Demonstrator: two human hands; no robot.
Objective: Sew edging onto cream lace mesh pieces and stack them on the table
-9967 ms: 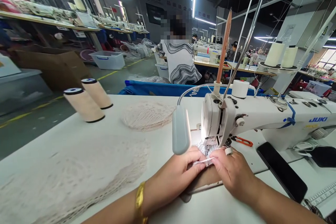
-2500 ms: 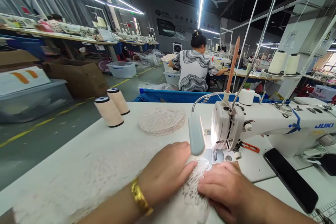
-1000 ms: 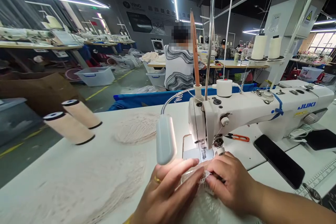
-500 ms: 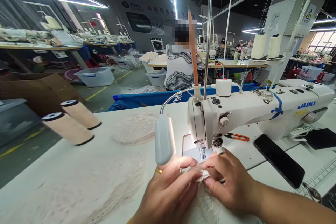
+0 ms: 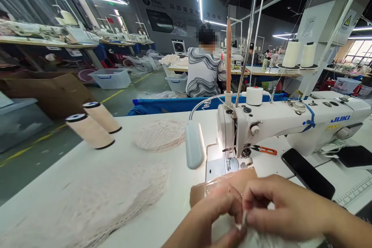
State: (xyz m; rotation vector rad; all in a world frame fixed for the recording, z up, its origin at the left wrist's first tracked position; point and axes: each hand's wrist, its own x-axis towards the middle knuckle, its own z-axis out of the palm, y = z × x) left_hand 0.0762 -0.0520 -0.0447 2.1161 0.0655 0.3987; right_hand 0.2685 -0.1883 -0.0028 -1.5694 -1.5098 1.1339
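Pinched between the fingertips of my left hand [image 5: 213,215] is an edge of white fabric [image 5: 241,223], lacy in the earlier frame. My right hand [image 5: 279,207] grips the same edge close by, its fingers closed. More pale fabric hangs blurred below both hands. Just beyond them lies a brown card-like piece [image 5: 247,176] with a clear plastic strip on it, partly covered by my left hand. Behind that stands the white sewing machine [image 5: 270,118], its needle area lit by a small lamp [image 5: 194,145].
Cream lace pieces [image 5: 116,197] spread over the left tabletop, with another lace pile [image 5: 159,135] farther back. Two thread cones [image 5: 90,131] stand at the left edge. Orange thread snips [image 5: 264,150] and a black phone [image 5: 308,172] lie to the right. A person [image 5: 205,71] sits ahead.
Both hands have drawn back from the needle area towards me with the fabric. The brown piece now shows beneath the machine head. The view has shifted slightly left.
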